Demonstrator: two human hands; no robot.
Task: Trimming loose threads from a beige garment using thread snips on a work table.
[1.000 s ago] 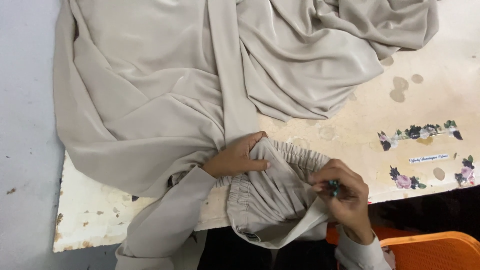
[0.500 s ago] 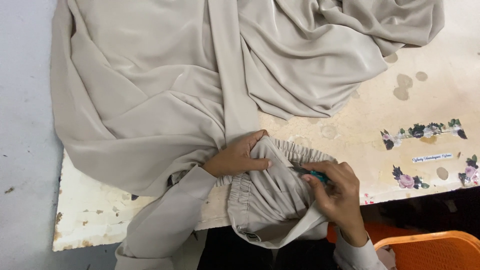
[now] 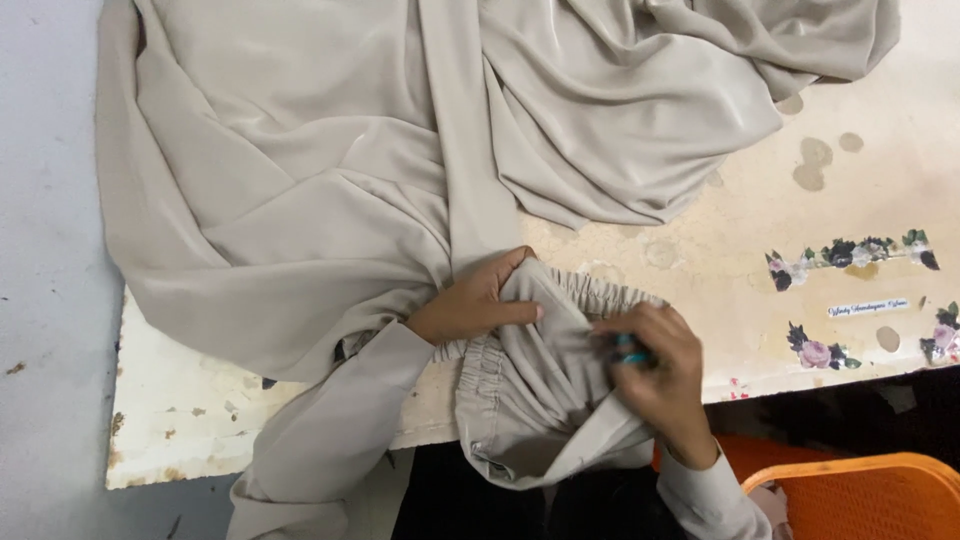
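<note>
Worn cream table (image 3: 760, 300), stained and chipped along the near edge, grey floor (image 3: 45, 300) at left.

Beige cloth (image 3: 330, 170) covers most of the table's far and left part, draped off the left edge.

Left hand (image 3: 470, 305): flat on the cloth at the near middle, fingers closed together, thumb tucked under a fold, pinning the gathered elastic band (image 3: 480, 375) of the garment. Same spot as half a second ago.

Right hand (image 3: 655, 375): curled narrow, gripping a small teal tool (image 3: 630, 350) plus a pinch of the cloth just right of the band. It has shifted left and up over the last second, closer to the left hand, so work looks to be running along the band. Tool type: can't tell, mostly hidden by fingers.

Flower stickers (image 3: 850, 250) on the table at right, well apart from the hands. Orange bin (image 3: 860, 495) at near right, below the table edge.
</note>
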